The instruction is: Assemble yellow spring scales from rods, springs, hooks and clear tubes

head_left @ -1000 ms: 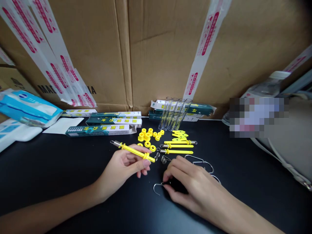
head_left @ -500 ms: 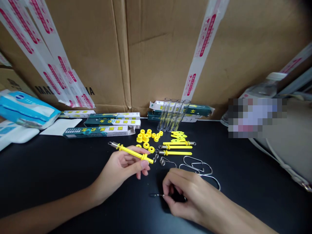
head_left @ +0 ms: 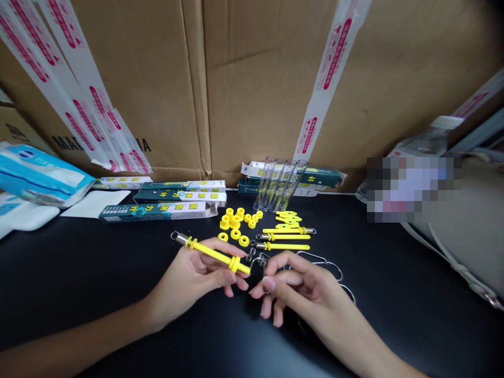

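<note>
My left hand (head_left: 200, 273) is closed on a yellow spring-scale rod (head_left: 212, 253), which slants down to the right. A metal spring and a wire loop are at its upper left end, and a yellow collar sits near the lower end. Between thumb and fingertips, my right hand (head_left: 299, 294) pinches a small bent wire hook (head_left: 258, 261). The hook's curved top is close to the rod's lower tip; whether they touch I cannot tell. Behind my hands lie several similar yellow rods (head_left: 289, 247), yellow collars (head_left: 244, 241) and flat yellow pieces (head_left: 289, 218).
Clear tubes (head_left: 271, 184) stand on end at the back, in front of printed boxes (head_left: 326, 177). More long boxes (head_left: 157, 211) lie at the left. Large wire hooks (head_left: 333, 268) lie behind my right hand. A blue packet (head_left: 43, 176) and a plastic bottle (head_left: 423, 139) flank the table.
My right hand has risen from near the table and moved left with the wire hook, now beside the rod's lower end. The rod in my left hand has shifted only slightly.
</note>
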`<state>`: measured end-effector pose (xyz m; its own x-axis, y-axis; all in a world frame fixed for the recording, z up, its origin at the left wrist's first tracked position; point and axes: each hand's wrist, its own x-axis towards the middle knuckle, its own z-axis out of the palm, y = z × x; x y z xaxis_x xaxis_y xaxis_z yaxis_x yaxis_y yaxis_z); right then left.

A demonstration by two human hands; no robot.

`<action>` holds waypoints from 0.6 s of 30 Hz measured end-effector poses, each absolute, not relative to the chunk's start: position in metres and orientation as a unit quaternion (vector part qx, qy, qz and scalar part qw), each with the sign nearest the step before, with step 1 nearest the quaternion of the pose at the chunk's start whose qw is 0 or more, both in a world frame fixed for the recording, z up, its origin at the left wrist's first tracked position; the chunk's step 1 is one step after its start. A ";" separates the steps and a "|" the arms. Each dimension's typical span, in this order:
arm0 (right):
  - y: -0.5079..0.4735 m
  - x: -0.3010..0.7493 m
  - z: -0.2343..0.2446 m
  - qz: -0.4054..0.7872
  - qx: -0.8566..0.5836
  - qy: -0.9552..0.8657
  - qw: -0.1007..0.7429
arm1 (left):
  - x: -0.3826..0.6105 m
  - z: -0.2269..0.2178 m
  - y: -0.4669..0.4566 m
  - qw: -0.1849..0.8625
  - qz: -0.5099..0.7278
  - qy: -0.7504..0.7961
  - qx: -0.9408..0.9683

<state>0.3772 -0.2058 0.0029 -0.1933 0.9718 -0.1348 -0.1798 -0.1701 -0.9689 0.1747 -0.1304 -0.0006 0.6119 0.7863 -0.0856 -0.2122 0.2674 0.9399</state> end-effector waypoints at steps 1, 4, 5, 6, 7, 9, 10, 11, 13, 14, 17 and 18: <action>-0.206 0.376 0.002 0.630 -0.438 -0.451 0.456 | 0.175 0.000 -0.131 0.748 0.336 0.280 0.499; -0.208 0.374 0.002 0.630 -0.439 -0.452 0.454 | 0.175 0.000 -0.131 0.761 0.331 0.267 0.491; -0.208 0.374 0.001 0.628 -0.440 -0.451 0.456 | 0.175 0.000 -0.131 0.765 0.329 0.260 0.489; -0.209 0.374 0.001 0.626 -0.442 -0.452 0.457 | 0.175 0.000 -0.131 0.768 0.328 0.253 0.488; -0.208 0.374 0.001 0.623 -0.442 -0.453 0.459 | 0.175 0.001 -0.131 0.770 0.328 0.248 0.488; -0.208 0.374 0.002 0.617 -0.446 -0.458 0.459 | 0.175 0.001 -0.131 0.772 0.329 0.244 0.487; -0.207 0.375 0.002 0.613 -0.450 -0.462 0.457 | 0.175 0.001 -0.131 0.772 0.328 0.245 0.486; -0.207 0.375 0.002 0.608 -0.455 -0.466 0.454 | 0.175 0.001 -0.131 0.772 0.326 0.246 0.487; -0.207 0.375 0.002 0.595 -0.471 -0.474 0.447 | 0.176 0.001 -0.131 0.772 0.322 0.246 0.489; -0.208 0.375 0.002 0.586 -0.479 -0.479 0.444 | 0.176 0.001 -0.131 0.772 0.321 0.246 0.490; -0.209 0.375 0.000 0.558 -0.499 -0.498 0.438 | 0.176 0.000 -0.130 0.771 0.325 0.242 0.491; -0.210 0.374 0.000 0.550 -0.504 -0.505 0.435 | 0.175 0.000 -0.130 0.771 0.325 0.241 0.491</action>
<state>0.3745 -0.2099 -0.0003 -0.1145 0.9868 -0.1142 0.0306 -0.1113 -0.9933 0.1753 -0.1303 0.0001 0.6727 0.7381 -0.0515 -0.2652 0.3056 0.9145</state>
